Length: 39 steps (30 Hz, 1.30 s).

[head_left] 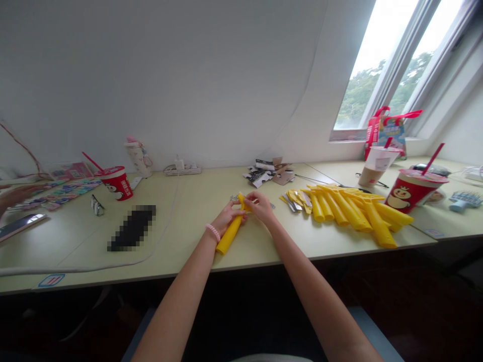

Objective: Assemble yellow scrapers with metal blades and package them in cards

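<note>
Near the front edge of the tabletop [177,246], the left hand [227,217] is gripping a yellow plastic tube [228,236] while the right hand [261,207] is pinching its upper end. A pink bracelet [213,232] is circling the left wrist; more yellow tubes [350,211] are lying heaped rightward.

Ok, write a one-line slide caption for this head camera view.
Left hand and right hand hold a yellow tube beside a pile of yellow tubes on a desk.
</note>
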Tool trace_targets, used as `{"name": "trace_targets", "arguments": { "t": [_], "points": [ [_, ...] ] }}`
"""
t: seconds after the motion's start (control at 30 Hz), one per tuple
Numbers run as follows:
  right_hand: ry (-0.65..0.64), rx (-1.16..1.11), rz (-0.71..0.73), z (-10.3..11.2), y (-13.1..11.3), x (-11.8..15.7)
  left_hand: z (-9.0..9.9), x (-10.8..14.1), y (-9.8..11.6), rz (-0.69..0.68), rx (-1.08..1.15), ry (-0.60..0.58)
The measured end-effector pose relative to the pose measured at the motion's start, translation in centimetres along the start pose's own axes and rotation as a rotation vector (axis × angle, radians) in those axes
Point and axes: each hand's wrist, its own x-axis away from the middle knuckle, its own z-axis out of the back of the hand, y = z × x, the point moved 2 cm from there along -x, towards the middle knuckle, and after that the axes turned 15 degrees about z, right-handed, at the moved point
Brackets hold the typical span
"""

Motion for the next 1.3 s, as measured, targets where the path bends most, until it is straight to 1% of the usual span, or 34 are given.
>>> {"name": "trace_targets", "arguments": {
  "t": [0.07,0.13,0.23,0.3,0.4,0.47,0.57,0.67,0.73,0.8,0.9,0.97,1.03,1.1,1.2,1.3],
  "points": [
    [0.013,0.007,-0.015,0.2,0.1,-0.1,0.0,0.1,0.1,-0.006,0.022,0.051],
    [0.052,0.075,-0.022,0.6,0.2,-0.2,-0.1,0.2,0.3,-0.011,0.060,0.127],
    [0.115,0.331,-0.032,1.6,0.4,-0.1,0.0,0.4,0.6,-0.018,0.107,0.221],
    [0.127,0.550,-0.086,2.4,0.6,0.2,0.2,0.4,0.7,-0.030,0.130,0.239],
    [0.089,0.773,-0.250,3.5,1.3,0.9,0.5,0.2,0.7,-0.045,0.161,0.231],
    [0.042,0.828,-0.341,3.8,1.9,1.4,0.7,0.1,0.6,-0.044,0.175,0.234],
    [0.009,0.857,-0.375,3.9,2.7,1.8,0.9,0.0,0.6,-0.047,0.186,0.240],
    [0.040,0.847,-0.362,3.9,2.9,1.8,0.9,0.0,0.6,-0.058,0.187,0.231],
    [0.081,0.781,-0.320,4.1,2.5,1.5,0.7,0.1,0.6,-0.052,0.182,0.232],
    [0.145,0.666,-0.210,4.1,1.7,0.9,0.5,0.4,0.7,-0.045,0.179,0.237],
    [0.262,0.456,0.000,4.0,0.0,0.2,0.3,0.6,0.9,-0.045,0.177,0.240],
    [0.309,0.327,0.076,3.9,-1.0,-0.1,0.2,0.7,0.9,-0.049,0.173,0.234],
    [0.338,0.246,0.103,3.7,-1.8,-0.1,0.3,0.6,0.9,-0.050,0.167,0.232],
    [0.375,0.211,0.111,3.8,-2.4,0.0,0.5,0.4,0.8,-0.052,0.167,0.241],
    [0.433,0.215,0.125,4.1,-2.8,0.3,0.7,0.3,0.8,-0.059,0.167,0.251],
    [0.449,0.256,0.143,4.3,-2.9,0.4,0.7,0.3,0.8,-0.057,0.167,0.251]
  ]
}}
